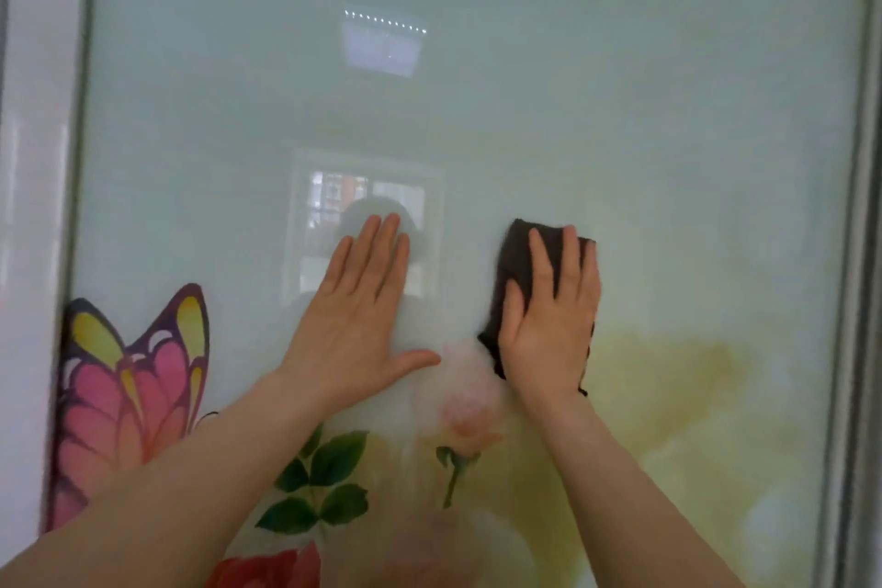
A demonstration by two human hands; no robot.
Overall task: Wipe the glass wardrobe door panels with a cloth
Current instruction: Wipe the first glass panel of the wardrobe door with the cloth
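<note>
Left hand [355, 325] lay flat against the glass door panel [620, 110], fingers straight and close together, thumb spread out to the right; it grasped nothing. Its bare forearm ran down to the lower left corner of the view.

Far left: white frame [33, 205] bordered the panel. Just inside it, low on the glass, a butterfly print [129, 396] in pink, yellow and dark purple. Below and between the two forearms, printed green leaves [320, 487], a pale pink rose [470, 401] on a stem, and a red flower [272, 571] at the bottom edge.

Behind the left hand's fingertips the glass reflected a window [367, 224]; higher up, a reflected rectangular fixture with a row of small lights [384, 43].

Right hand [553, 315] pressed a dark brown cloth [518, 263] flat to the panel, fingers extended over it, not curled round it. Cloth showed above the fingertips, between index and middle fingers, and along the thumb side down to the wrist. The two hands were near each other but apart, at about the same height, mid-panel.

Right of the cloth: yellowish printed wash [668, 377] on the lower glass. Far right: grey metal frame edge [859, 253].
</note>
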